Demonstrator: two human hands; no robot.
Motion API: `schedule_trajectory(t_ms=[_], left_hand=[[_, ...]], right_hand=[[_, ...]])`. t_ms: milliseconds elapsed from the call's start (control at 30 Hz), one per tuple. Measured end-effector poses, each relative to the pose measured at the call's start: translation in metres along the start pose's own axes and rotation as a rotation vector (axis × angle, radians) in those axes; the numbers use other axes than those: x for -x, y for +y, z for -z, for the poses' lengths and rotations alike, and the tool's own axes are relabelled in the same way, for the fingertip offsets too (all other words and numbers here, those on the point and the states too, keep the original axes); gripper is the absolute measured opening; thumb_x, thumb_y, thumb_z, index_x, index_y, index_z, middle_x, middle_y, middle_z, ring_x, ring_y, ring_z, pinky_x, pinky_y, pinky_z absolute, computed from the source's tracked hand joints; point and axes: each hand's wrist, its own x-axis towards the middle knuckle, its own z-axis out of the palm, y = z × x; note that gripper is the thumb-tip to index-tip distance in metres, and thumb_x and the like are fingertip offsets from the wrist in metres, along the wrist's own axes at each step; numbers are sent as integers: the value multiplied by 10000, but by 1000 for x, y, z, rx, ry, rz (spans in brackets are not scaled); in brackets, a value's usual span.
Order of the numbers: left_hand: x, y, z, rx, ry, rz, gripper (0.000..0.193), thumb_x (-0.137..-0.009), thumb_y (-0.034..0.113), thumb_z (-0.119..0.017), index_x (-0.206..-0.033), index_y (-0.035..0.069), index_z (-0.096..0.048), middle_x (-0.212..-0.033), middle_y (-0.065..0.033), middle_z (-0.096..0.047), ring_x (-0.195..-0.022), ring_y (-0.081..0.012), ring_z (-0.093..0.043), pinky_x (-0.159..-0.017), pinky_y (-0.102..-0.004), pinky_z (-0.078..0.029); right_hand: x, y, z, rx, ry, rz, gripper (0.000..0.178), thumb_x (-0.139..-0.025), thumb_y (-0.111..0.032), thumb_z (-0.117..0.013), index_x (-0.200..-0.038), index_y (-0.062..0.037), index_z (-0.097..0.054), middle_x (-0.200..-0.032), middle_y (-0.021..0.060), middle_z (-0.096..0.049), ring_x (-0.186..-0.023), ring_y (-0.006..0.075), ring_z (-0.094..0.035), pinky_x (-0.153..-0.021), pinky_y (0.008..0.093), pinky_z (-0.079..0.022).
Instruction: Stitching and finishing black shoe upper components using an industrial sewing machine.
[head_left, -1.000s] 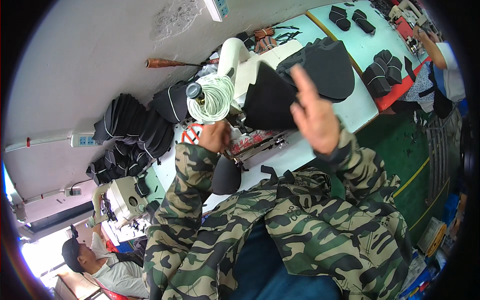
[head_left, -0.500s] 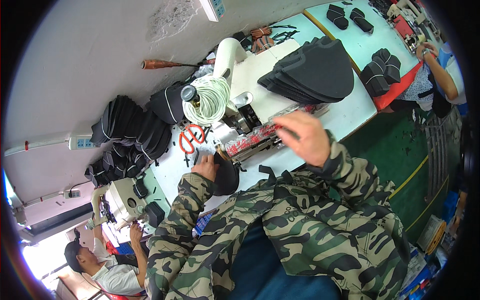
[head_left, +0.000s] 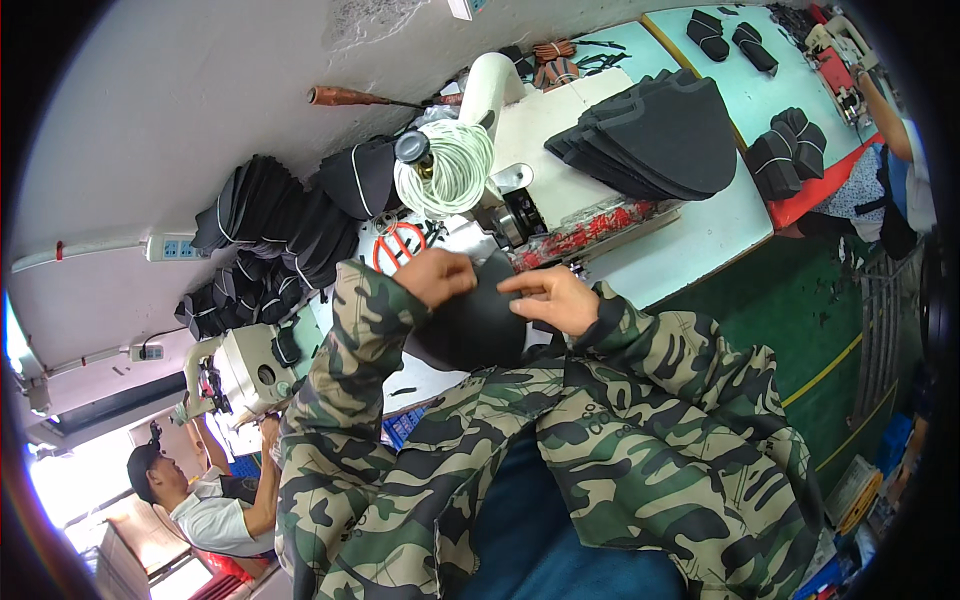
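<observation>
In the head view, our left hand and right hand sit close but apart, fingertips at the far part of a black piece; we cannot tell whether they pinch it. It is near the sewing machine's left end. Our right hand has just come across to it, so both hands seem engaged with this piece.

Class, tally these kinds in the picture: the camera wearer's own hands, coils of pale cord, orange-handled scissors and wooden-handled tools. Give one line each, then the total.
Wearer's hands: 2 (left hand, right hand)
Pale cord coil: 1
Orange-handled scissors: 1
Wooden-handled tool: 1
Total: 5
</observation>
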Motion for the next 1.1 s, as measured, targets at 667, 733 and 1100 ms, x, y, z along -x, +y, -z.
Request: schedule_trajectory(t_ms=[667,733,1100], left_hand=[[-22,19,-28,-274,623,-89,286,-837,228,-592,-836,-55,-632,-639,-175,-600,-577,-291,-615,-534,-371,-446],[-9,16,-27,-254,538,-129,297,-902,233,-507,-951,-46,-597,-689,-165,-628,-516,-240,-610,-469,-312,-444],[-7,4,-5,1035,20,431,189,-917,206,-432,-860,58,-534,-482,-29,-453,-328,-88,-324,-311,-230,-212]], right_hand=[[-4,-74,73,645,-67,231,297,-773,-68,-614,-1057,20,-621,-954,121,-666,-854,155,-616,-790,275,-471],[1,-77,71,604,21,355,292,-759,-37,-585,-1044,14,-625,-959,130,-665,-874,171,-622,-804,278,-466],[23,-22,-8,869,168,392,301,-767,-130,-596,-1066,-98,-610,-730,162,-621,-629,354,-598,-600,421,-481]])
